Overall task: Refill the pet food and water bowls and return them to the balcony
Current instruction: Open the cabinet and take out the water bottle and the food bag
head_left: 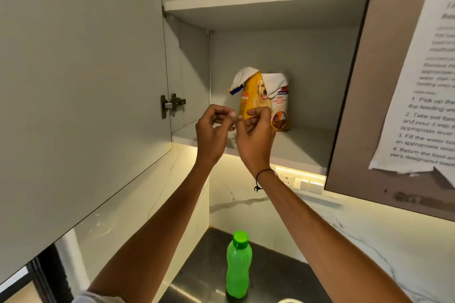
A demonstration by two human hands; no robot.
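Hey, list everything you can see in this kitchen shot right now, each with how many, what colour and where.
Pet food bag: one, yellow and white, top folded over, standing on the lower cabinet shelf.
Cabinet shelves: two, white, inside the open cabinet.
Cabinet door: one, pale grey, swung open at left.
Hinge: one, metal, on the door's inner edge.
Bottle: one, green, capped, upright on the dark counter below.
Instruction sheet: one, white, stuck on the brown door at right.
Wall sockets: white, under the cabinet.
Wrist band: one, black, right wrist.
Left hand, right hand: raised before the bag, fingers curled, not touching it.
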